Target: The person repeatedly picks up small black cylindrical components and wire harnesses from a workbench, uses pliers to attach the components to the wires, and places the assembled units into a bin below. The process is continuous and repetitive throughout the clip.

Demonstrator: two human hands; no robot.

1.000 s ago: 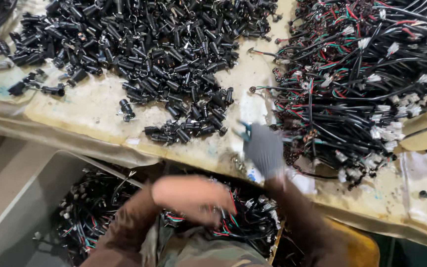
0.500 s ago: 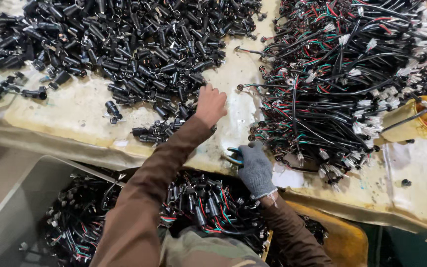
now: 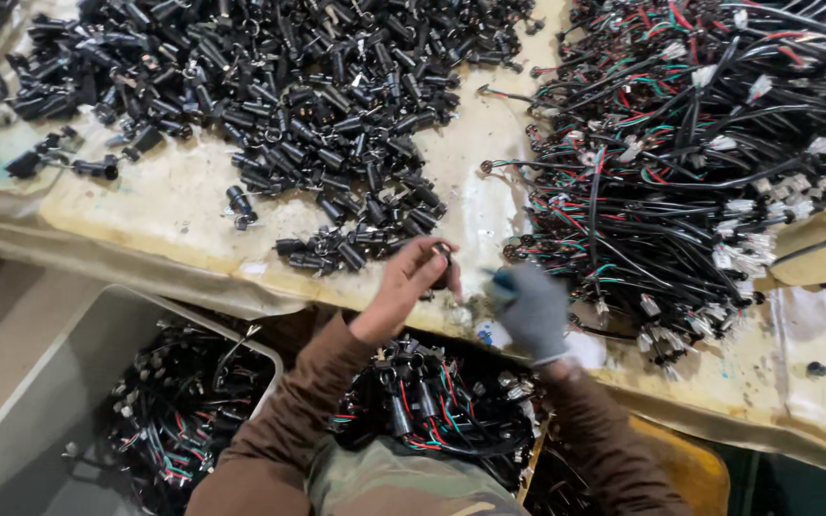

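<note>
At the near edge of the worktop (image 3: pixel 155 205), close to six o'clock in the head view, the two hands meet over a stained, yellowish covering. The left hand (image 3: pixel 411 282) is bare, its fingers (image 3: pixel 429 256) pinched together on a small black connector (image 3: pixel 445 269) that peeks out between thumb and fingertips. Just to its three o'clock, the right hand (image 3: pixel 531 308) wears a grey glove; its fingers are curled closed around a small tool with a blue-green tip (image 3: pixel 501 278), though blur hides exactly how they sit. The two hands are near each other but not touching.

Toward eleven and twelve o'clock spreads a heap of loose black connectors (image 3: pixel 279 86), thinning to a small cluster just beside the left hand. At one to three o'clock lies a tangle of black wire harnesses (image 3: pixel 709 134) with red, green and white leads. Below the worktop edge, at seven o'clock, a grey bin (image 3: pixel 69 382) holds more wired pieces, and another bundle (image 3: pixel 432 406) rests in the person's lap between brown sleeves.
</note>
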